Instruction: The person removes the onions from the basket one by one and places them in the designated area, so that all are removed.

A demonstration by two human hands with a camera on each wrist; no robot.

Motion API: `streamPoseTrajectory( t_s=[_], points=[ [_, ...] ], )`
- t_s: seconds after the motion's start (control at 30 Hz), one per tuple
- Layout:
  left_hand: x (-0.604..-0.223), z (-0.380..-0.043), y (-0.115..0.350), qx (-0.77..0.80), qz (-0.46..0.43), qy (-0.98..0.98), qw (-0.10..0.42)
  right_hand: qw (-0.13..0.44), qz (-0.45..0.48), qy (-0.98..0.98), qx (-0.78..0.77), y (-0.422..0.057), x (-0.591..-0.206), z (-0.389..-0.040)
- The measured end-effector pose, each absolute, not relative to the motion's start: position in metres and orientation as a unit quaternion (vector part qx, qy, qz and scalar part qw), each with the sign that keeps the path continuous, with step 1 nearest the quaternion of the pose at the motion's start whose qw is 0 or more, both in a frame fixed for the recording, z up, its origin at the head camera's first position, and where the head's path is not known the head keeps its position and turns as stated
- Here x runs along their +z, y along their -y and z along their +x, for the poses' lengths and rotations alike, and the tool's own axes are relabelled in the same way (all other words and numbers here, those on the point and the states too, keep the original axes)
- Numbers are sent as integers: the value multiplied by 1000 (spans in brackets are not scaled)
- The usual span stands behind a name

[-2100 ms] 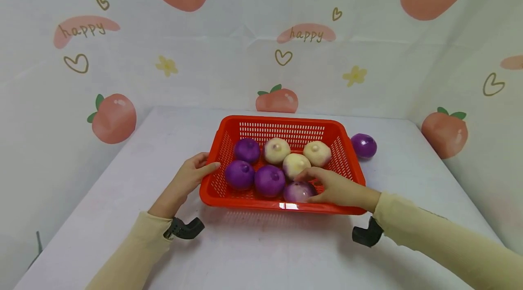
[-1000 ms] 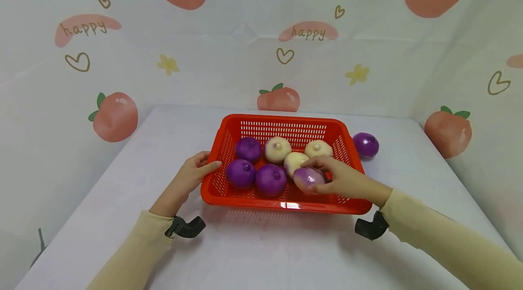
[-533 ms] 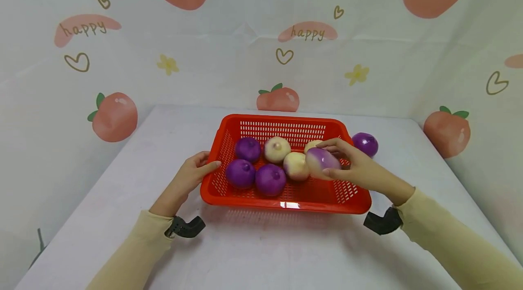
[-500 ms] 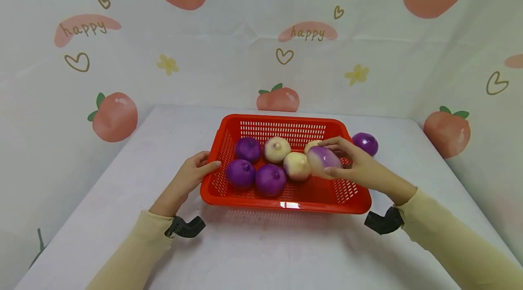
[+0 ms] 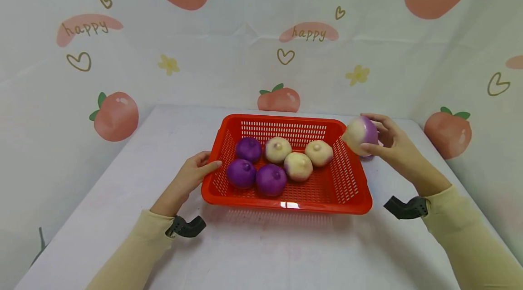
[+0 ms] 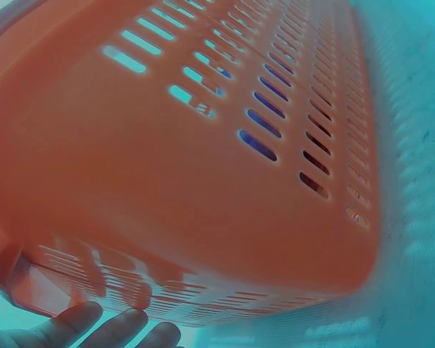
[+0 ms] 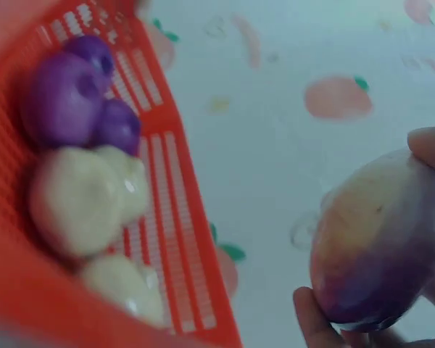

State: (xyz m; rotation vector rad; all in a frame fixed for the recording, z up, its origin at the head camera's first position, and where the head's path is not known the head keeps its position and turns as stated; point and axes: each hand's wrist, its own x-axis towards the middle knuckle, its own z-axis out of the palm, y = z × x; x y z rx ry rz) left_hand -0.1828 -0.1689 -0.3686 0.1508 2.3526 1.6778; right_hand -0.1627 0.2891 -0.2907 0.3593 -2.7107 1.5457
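My right hand (image 5: 398, 147) holds a purple-and-white turnip (image 5: 362, 135) in the air over the right rim of the red plastic basket (image 5: 286, 208). Fingers curl over its far side and the thumb presses the near side, its pale end facing left. In the right wrist view the same turnip (image 7: 377, 239) sits between fingertips and thumb. My left hand (image 5: 189, 179) grips the basket's left rim, thumb on top and fingers outside. Inside the basket are three purple onion-like vegetables (image 5: 271, 180) at the left and three whitish turnips (image 5: 298, 166) to their right.
Behind the right hand, a purple vegetable (image 5: 367, 157) lies on the white table (image 5: 261, 253), mostly hidden by the held turnip. A white cloth backdrop (image 5: 229, 72) printed with fruit and hearts stands behind the table and along its sides.
My right hand has taken the purple-and-white turnip from the basket's front right, lifted it and carried it right and away, turning its pale end left. The left hand stays on the rim.
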Motion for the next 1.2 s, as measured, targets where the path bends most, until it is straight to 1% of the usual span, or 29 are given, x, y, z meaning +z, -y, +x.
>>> streamPoseTrajectory(
  t_s=[0.07, 0.13, 0.3, 0.4, 0.53, 0.8, 0.97, 1.2],
  points=[
    [-369, -183, 169, 575, 51, -807, 123, 13, 86, 864, 495, -301, -292, -165],
    [-369, -183, 169, 574, 50, -808, 124, 24, 67, 845, 530, -313, -295, -169],
    [-368, -182, 169, 575, 47, -807, 124, 55, 96, 697, 708, -338, -309, -181],
    [-368, -182, 169, 575, 48, -807, 124, 68, 91, 629, 769, -351, -318, -188],
    [-368, -182, 168, 578, 51, -805, 124, 77, 42, 606, 790, -366, -329, -195],
    [-368, -181, 167, 581, 47, -804, 121, 77, -39, 589, 804, -389, -349, -206],
    [-367, -180, 167, 583, 48, -802, 120, 73, -53, 596, 798, -399, -362, -208],
    [-367, -180, 167, 581, 48, -803, 120, 83, -55, 602, 792, -407, -376, -210]
  ],
)
